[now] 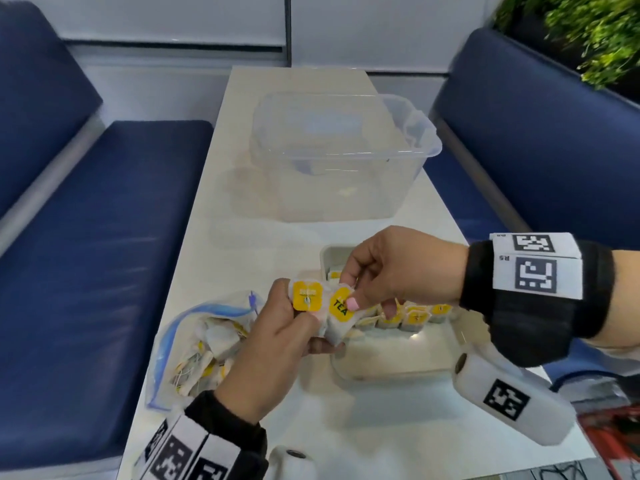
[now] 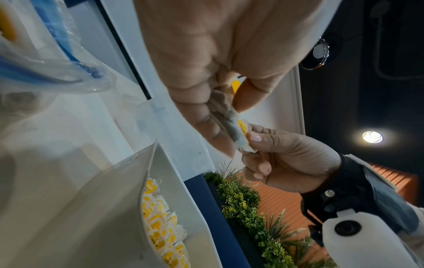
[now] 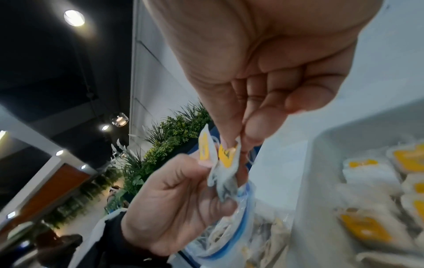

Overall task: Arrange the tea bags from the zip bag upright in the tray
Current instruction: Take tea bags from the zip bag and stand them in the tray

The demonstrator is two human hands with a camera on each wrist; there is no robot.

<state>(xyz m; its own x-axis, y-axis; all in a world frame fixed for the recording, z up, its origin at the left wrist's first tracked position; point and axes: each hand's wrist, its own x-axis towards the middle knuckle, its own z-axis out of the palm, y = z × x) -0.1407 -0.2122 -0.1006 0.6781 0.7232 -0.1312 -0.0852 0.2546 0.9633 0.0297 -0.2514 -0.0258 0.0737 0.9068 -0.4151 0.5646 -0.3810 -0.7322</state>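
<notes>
Both hands meet above the table [image 1: 277,393], btwn the zip bag [image 1: 194,344] and the tray [image 1: 398,368]. Left hand [image 1: 277,344] grips a small bunch of tea bags [image 1: 308,297], fingers curled round the lower paper parts w/ thumb on top; one yellow tag faces up. Right hand [image 1: 391,271] pinches the next tea bag's yellow tag [image 1: 341,306], the one marked TEA, btwn thumb and forefinger; other fingers loosely curled under. In the right wrist view the pinch shows clearly on that tag [image 3: 227,154], w/ the left hand [image 3: 181,203] below holding the crumpled bag bodies. Left wrist view shows the same from the other side: left hand [image 2: 220,76] closed on the bunch, right hand [image 2: 286,159] nipping its end. Zip bag lies open on the table at left, blue zip strip visible, more tea bags loose inside. White tray sits just right of the hands, a row of tea bags [image 1: 405,315] standing upright along its far part, yellow tags up; near part of tray bare. Clear plastic tub [image 1: 346,157] sits farther back on the table, well apart from the tray. Blue benches [image 1: 104,237] flank both sides; green plants [image 1: 595,32] at top right.
</notes>
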